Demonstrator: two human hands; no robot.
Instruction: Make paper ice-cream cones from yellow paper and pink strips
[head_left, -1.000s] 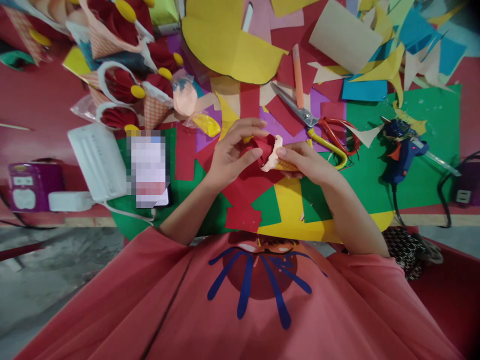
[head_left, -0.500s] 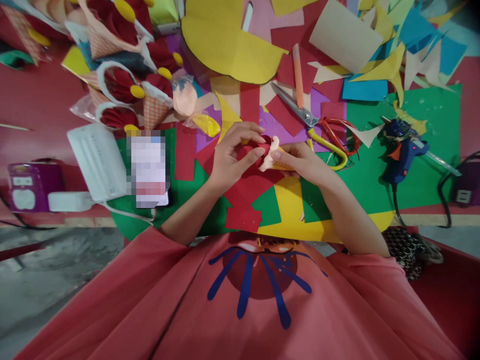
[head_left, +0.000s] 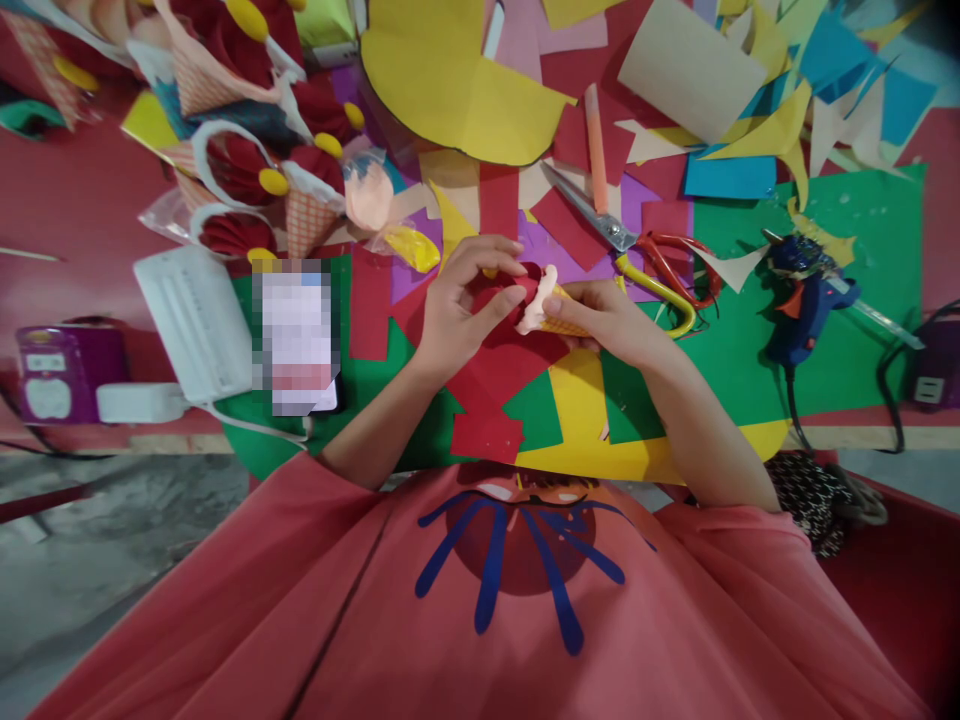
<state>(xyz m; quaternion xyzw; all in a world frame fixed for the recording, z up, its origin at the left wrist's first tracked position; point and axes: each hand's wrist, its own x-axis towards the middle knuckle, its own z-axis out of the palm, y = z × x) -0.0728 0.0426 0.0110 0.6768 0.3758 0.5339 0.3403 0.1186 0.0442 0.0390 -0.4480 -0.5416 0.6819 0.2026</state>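
Observation:
In my right hand (head_left: 622, 320) is a small paper cone (head_left: 565, 316) with a yellow waffle pattern, lying on its side with its mouth to the left. The thumb presses on its side near a wavy pale-pink rim (head_left: 538, 304). Red paper (head_left: 532, 283) bulges out of the mouth. My left hand (head_left: 456, 312) curls around this red part, thumb and fingers on it. A small yellow bit shows between its fingers. Below the hands lie red paper sheets (head_left: 510, 375).
Scissors (head_left: 619, 235) lie open beyond my right hand. A blue glue gun (head_left: 806, 315) rests at the right on green card (head_left: 720, 370). Finished cones (head_left: 311, 215) crowd the back left. Nearer are a phone (head_left: 296, 340) and a white power strip (head_left: 195, 325). Paper scraps cover the back.
Both hands and the cone have shifted slightly away from my body. The cone tilts a little more, and the left fingers have shifted on the red paper.

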